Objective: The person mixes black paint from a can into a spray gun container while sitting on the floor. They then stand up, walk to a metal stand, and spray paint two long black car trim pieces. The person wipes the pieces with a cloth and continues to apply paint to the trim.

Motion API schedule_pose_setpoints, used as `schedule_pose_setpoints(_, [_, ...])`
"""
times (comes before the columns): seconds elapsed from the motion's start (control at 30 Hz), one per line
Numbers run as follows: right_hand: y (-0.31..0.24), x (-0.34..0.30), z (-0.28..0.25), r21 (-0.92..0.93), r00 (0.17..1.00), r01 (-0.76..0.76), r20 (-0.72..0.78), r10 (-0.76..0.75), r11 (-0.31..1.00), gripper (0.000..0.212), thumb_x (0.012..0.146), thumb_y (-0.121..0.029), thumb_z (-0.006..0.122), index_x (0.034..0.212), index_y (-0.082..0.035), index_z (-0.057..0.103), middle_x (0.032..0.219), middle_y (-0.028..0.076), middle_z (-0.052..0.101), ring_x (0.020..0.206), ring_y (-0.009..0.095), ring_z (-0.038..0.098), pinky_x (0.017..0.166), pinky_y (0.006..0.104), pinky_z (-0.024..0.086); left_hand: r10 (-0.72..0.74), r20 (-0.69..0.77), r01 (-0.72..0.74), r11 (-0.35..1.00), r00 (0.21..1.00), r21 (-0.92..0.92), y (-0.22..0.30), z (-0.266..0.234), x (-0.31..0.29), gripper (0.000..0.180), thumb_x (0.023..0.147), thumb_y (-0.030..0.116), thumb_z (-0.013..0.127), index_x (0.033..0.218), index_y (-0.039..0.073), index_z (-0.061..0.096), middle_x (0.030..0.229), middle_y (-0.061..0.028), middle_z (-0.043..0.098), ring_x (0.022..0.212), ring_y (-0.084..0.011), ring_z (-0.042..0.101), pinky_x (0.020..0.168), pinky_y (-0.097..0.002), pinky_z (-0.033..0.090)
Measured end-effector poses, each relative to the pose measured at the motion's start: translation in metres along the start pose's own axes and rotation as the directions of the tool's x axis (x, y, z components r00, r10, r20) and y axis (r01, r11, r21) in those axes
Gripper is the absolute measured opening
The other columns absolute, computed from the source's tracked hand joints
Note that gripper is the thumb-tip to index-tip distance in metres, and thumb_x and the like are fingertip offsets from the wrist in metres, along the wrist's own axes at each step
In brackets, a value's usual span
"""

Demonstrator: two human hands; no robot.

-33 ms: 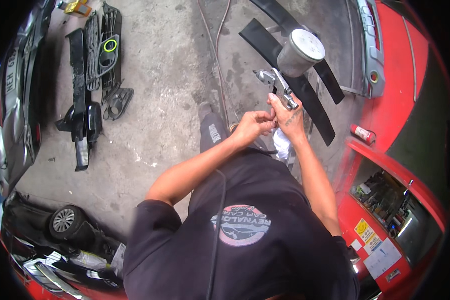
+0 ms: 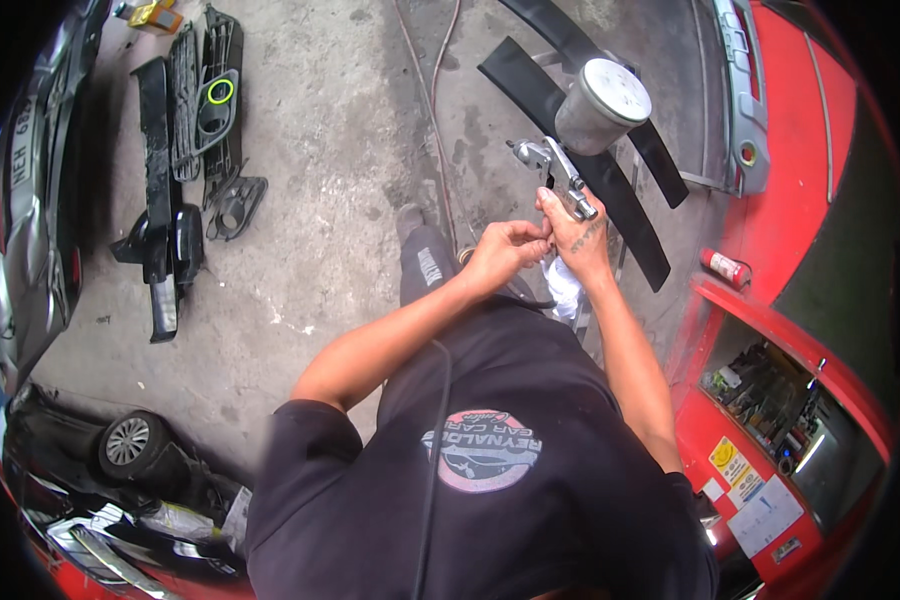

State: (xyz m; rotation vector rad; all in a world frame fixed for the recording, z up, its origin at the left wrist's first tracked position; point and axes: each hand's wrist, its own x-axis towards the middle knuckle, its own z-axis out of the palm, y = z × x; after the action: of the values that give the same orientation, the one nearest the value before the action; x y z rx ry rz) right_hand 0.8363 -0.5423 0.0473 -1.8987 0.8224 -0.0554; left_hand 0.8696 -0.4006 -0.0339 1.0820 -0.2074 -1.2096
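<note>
My right hand [image 2: 578, 238] is wrapped round the handle of a metal spray gun [image 2: 560, 172], its nozzle turned up and to the left. A grey paint cup [image 2: 588, 118] with a whitish, stained lid sits on top of the gun. My left hand [image 2: 510, 252] is closed in a pinch at the lower end of the handle, against the right hand's fingers. What the left fingertips grip is hidden. Just below the hands hangs a white cloth [image 2: 562, 288]. Beyond the gun lie long black trim strips [image 2: 625, 215] on a stand.
Black car grille and bumper parts [image 2: 160, 200] lie on the concrete floor [image 2: 310, 160] at left, beside a silver car [image 2: 30, 240]. A hose [image 2: 432, 100] runs along the floor. At right are a fire extinguisher [image 2: 726, 268], a red cabinet [image 2: 700, 400] and a grey bumper [image 2: 748, 110].
</note>
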Motion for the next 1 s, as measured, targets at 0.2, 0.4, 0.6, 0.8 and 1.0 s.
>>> schedule_pose_setpoints(0.2, [-0.015, -0.01, -0.001, 0.003, 0.999, -0.05, 0.003, 0.05, 0.999, 0.026, 0.101, -0.026, 0.073, 0.094, -0.001, 0.071, 0.064, 0.002, 0.063, 0.052, 0.008, 0.058, 0.048, 0.0269, 0.045, 0.462, -0.288, -0.362, 0.868, 0.839, 0.339, 0.022, -0.003, -0.016, 0.014, 0.095, 0.009, 0.076, 0.105, 0.0, 0.073, 0.1, -0.0078, 0.072, 0.078, -0.0121, 0.064, 0.066, -0.0295, 0.051])
schedule_pose_setpoints(0.4, [-0.004, -0.012, -0.005, -0.054, 1.0, 0.004, 0.02, -0.003, 0.999, 0.031, 0.099, -0.024, 0.072, 0.117, 0.001, 0.069, 0.081, 0.008, 0.07, 0.074, 0.015, 0.063, 0.07, 0.0357, 0.052, 0.835, -0.044, -0.591, 0.424, 0.548, 0.686, 0.108, -0.006, -0.012, 0.022, 0.091, -0.001, 0.073, 0.113, 0.003, 0.074, 0.118, -0.013, 0.071, 0.095, -0.0286, 0.074, 0.078, -0.0357, 0.059])
schedule_pose_setpoints(0.6, [-0.015, -0.021, -0.007, -0.041, 0.999, -0.036, 0.027, 0.037, 0.999, 0.031, 0.097, -0.026, 0.073, 0.113, 0.0, 0.066, 0.083, 0.009, 0.071, 0.074, 0.014, 0.065, 0.067, 0.0345, 0.052, 0.675, 0.352, -0.665, 0.279, 0.649, 0.692, 0.13, -0.007, 0.009, 0.032, 0.086, -0.003, 0.069, 0.117, 0.005, 0.075, 0.125, -0.011, 0.072, 0.105, -0.0314, 0.074, 0.085, -0.0386, 0.061])
schedule_pose_setpoints(0.8, [-0.012, -0.033, -0.015, -0.002, 0.998, -0.056, -0.012, 0.056, 0.998, 0.024, 0.096, -0.024, 0.071, 0.089, -0.002, 0.063, 0.066, 0.004, 0.064, 0.057, 0.011, 0.062, 0.051, 0.0298, 0.047, 0.603, 0.459, -0.703, 0.257, 0.653, 0.663, 0.135, 0.002, 0.01, 0.035, 0.081, -0.003, 0.069, 0.114, 0.006, 0.075, 0.118, -0.0096, 0.074, 0.1, -0.0315, 0.075, 0.083, -0.0384, 0.062])
schedule_pose_setpoints(1.0, [-0.01, -0.041, -0.017, -0.003, 0.996, -0.088, -0.009, 0.088, 0.996, 0.024, 0.097, -0.022, 0.07, 0.087, -0.001, 0.063, 0.066, 0.004, 0.064, 0.057, 0.011, 0.062, 0.051, 0.0293, 0.048, 0.606, 0.452, -0.697, 0.252, 0.654, 0.671, 0.128, 0.008, 0.011, 0.03, 0.078, -0.003, 0.07, 0.105, 0.007, 0.077, 0.111, -0.0082, 0.075, 0.094, -0.0304, 0.076, 0.078, -0.0384, 0.062])
